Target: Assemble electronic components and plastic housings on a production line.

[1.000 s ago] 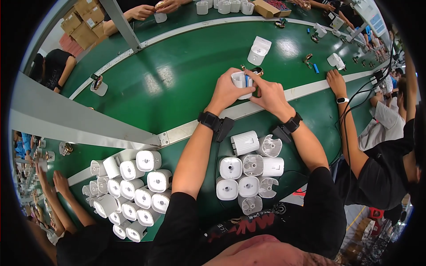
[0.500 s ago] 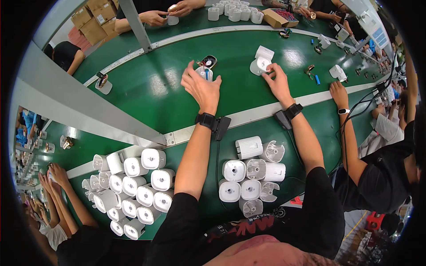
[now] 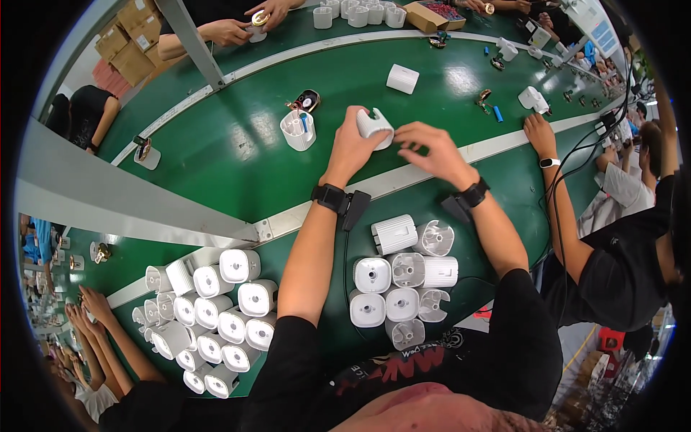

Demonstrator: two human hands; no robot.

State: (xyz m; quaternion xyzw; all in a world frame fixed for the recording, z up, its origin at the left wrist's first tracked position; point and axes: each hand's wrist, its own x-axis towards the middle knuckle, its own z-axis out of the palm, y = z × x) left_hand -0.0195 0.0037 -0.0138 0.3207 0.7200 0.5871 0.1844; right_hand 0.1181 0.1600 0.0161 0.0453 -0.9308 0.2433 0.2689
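My left hand (image 3: 347, 144) is closed around a white plastic housing (image 3: 374, 125) with a notched rim, held tilted above the green bench. Beside it, on the right, my right hand (image 3: 437, 153) has its fingers apart, the fingertips close to the housing's edge; whether they touch it is unclear. To the left stands another white housing (image 3: 297, 132) with a blue cylindrical cell (image 3: 304, 122) in it. A dark round part in a gold-coloured rim (image 3: 309, 100) rests behind it, with thin wires. Farther off, a ribbed white housing (image 3: 402, 79) lies on its side.
White housings stand grouped near me (image 3: 402, 305) and at lower left (image 3: 211, 294). A grey metal post (image 3: 137, 183) slants across the left. A pale rail (image 3: 403, 178) crosses the bench. Black cables (image 3: 558, 209) hang at right; co-workers' hands are around the bench.
My left hand has left the housing with the blue cell and now grips the notched housing. My right hand has moved left, its fingers now apart. The ribbed housing lies alone.
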